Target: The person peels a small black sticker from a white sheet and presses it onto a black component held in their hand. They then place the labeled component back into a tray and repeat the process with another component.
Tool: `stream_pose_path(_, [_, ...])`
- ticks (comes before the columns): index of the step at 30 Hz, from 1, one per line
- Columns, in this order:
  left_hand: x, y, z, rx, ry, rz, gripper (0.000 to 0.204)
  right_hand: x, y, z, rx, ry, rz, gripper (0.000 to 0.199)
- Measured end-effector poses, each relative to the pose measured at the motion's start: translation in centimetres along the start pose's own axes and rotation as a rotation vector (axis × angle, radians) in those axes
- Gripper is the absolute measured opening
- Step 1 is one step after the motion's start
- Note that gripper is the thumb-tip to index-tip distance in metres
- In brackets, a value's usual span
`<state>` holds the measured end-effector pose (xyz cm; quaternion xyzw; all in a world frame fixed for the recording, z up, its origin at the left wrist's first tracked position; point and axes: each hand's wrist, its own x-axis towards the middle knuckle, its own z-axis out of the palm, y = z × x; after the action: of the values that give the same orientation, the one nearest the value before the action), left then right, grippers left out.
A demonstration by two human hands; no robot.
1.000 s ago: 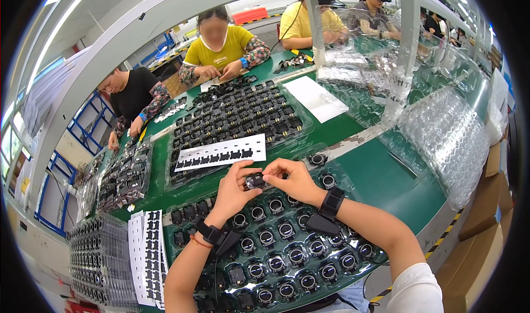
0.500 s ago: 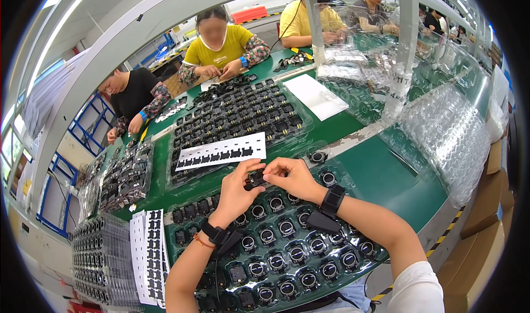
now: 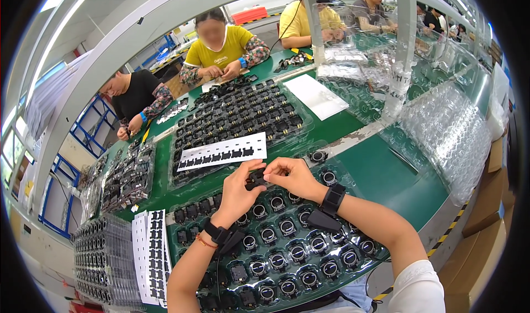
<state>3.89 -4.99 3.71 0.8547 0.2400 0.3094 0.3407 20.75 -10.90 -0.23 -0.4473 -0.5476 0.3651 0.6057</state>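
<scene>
Left hand (image 3: 238, 187) and right hand (image 3: 291, 176) still pinch small black part (image 3: 255, 177) between fingertips; position unchanged, above tray (image 3: 361, 260) of round black parts.

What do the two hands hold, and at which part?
A small black part, pinched between left hand and right hand fingertips at its opposite sides.

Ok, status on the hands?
Left hand and right hand both pinching one small black part. Held above tray of round parts. Nothing in the way.
</scene>
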Motion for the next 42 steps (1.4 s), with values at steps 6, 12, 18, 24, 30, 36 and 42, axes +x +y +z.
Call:
stream_pose_path(6, [0.0, -0.2, 0.1, 0.059, -0.012, 0.031, 0.058, -0.1, -0.3, 0.1, -0.139, 0.013, -0.029, 0.011])
stream_pose_path(12, [-0.2, 0.5, 0.4, 0.050, -0.027, 0.006, 0.056, -0.2, -0.2, 0.1, -0.246, 0.050, -0.105, 0.012])
stream_pose_path(18, [-0.3, 1.5, 1.1, -0.022, -0.002, -0.098, 0.048, -0.1, 0.6, 0.0, -0.383, 0.063, -0.256, 0.016])
stream_pose_path(24, [-0.2, 1.4, 1.7, -0.022, 0.007, -0.151, 0.044, -0.2, 0.0, -0.1, -0.496, 0.085, -0.072, 0.030])
stream_pose_path(30, [0.6, 0.0, 0.8, -0.072, 0.018, -0.234, 0.041, -0.2, -0.4, -0.3, -0.665, -0.009, -0.049, 0.029])
stream_pose_path(36, [2.2, -1.3, -0.2, -0.165, -0.062, -0.311, 0.031, 0.2, 1.1, -0.5, -0.282, 0.094, -0.094, 0.025])
stream_pose_path(42, [3.5, -2.1, 0.0, 0.018, -0.126, -0.328, 0.024, 0.2, 0.8, -0.6, -0.270, 0.097, -0.065, 0.022])
